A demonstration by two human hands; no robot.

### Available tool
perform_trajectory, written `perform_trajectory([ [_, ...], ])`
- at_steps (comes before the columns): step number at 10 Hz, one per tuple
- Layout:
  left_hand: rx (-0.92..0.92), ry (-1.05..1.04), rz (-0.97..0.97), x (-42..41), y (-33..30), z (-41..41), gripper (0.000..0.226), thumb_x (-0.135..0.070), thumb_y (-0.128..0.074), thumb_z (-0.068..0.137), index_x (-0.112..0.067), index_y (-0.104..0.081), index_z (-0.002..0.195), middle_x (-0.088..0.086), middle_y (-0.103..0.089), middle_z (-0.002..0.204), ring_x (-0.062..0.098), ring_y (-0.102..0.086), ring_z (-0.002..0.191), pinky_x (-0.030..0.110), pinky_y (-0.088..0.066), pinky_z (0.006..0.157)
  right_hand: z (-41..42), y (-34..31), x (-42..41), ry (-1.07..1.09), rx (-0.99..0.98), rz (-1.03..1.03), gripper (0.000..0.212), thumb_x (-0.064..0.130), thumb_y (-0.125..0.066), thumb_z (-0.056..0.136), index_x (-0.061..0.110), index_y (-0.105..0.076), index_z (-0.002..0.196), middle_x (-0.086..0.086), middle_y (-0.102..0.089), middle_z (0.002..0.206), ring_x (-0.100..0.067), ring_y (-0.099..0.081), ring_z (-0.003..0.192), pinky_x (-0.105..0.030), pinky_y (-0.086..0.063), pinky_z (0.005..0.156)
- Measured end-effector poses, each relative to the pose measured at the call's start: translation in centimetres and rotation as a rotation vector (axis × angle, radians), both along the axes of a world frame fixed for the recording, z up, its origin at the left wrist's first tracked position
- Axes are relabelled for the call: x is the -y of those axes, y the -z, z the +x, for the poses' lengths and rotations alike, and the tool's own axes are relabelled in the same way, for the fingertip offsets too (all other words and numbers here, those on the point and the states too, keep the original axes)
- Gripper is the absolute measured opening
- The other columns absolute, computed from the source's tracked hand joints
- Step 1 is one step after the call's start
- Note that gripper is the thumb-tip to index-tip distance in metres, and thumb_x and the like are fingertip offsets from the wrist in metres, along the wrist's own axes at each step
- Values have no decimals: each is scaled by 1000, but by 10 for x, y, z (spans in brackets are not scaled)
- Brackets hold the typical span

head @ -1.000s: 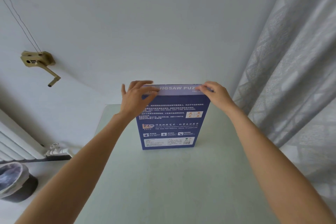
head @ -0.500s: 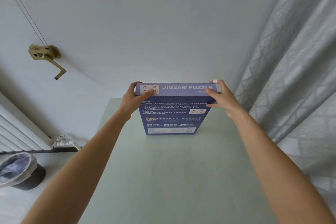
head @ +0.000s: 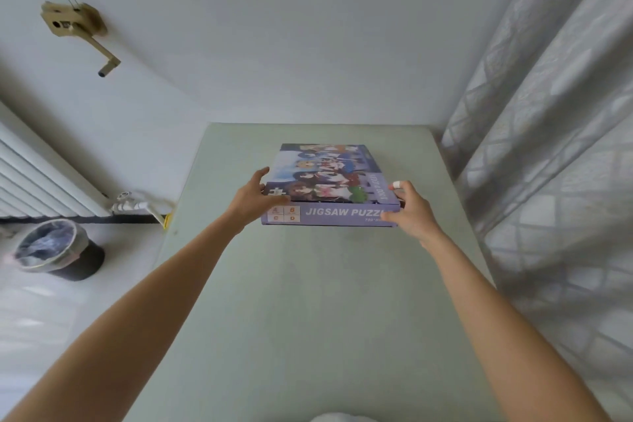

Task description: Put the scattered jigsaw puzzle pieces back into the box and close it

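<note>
**Closed box laid flat, hands at its near corners**

The left hand holds the near left corner of the jigsaw puzzle box, fingers curled on it. The box lies flat (picture side up) on the worktop, and no loose pieces show. The right hand pinches the near right corner. The task seems almost finished; next both hands need only let go.

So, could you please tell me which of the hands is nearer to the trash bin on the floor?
Left. The left hand holds the jigsaw puzzle box's bin-side corner; the right hand holds the far corner from the trash bin.
</note>
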State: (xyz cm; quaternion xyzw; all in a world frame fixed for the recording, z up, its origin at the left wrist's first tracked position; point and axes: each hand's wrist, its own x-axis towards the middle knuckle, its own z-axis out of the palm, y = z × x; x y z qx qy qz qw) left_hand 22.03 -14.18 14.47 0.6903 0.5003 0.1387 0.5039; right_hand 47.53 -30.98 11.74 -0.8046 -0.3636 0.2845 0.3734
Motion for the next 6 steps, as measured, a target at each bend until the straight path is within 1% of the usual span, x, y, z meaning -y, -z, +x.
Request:
perform_trajectory([
  [1,-55,-29,-84,25,33,-9,72,-29,-66,84,-22,-26,143,7,-60,120,24,-63,96,30,-48,78,-19,34,19,-30,-11,-144,66,8,-71,76,15,-38,133,-6,-45,140,-24,-47,122,-33,-41,95],
  [2,-54,-103,-202,49,67,-22,68,-24,-64,85,-20,-28,143,8,-60,123,22,-60,99,28,-44,83,-45,66,37,-5,-191,-209,70,11,-68,80,15,-32,140,-4,-37,145,-21,-39,129,-25,-33,94],
  [3,-13,-154,-244,66,89,-30,62,-22,-64,85,-18,-34,140,5,-58,125,22,-56,110,29,-41,91,-62,84,45,-63,-179,-216,71,9,-66,82,10,-29,142,-9,-35,145,-23,-38,129,-21,-31,90],
  [4,30,-220,-143,80,89,-30,48,-19,-62,86,-17,-47,131,3,-59,118,19,-58,104,25,-42,85,-69,80,47,-97,87,-192,54,11,-62,84,7,-41,135,-15,-46,135,-29,-46,121,-29,-37,93],
  [5,139,-338,-14,88,83,-30,29,-17,-58,87,-16,-59,116,4,-66,105,18,-63,94,26,-47,79,-75,69,54,4,273,25,26,14,-56,88,9,-60,113,-8,-65,111,-24,-60,101,-32,-46,83],
  [6,284,-490,36,103,87,-39,17,-14,-53,88,-16,-65,100,8,-70,88,17,-66,80,27,-49,73,-81,66,69,192,89,162,13,15,-58,88,12,-67,96,-3,-70,88,-20,-64,84,-29,-46,76],
])
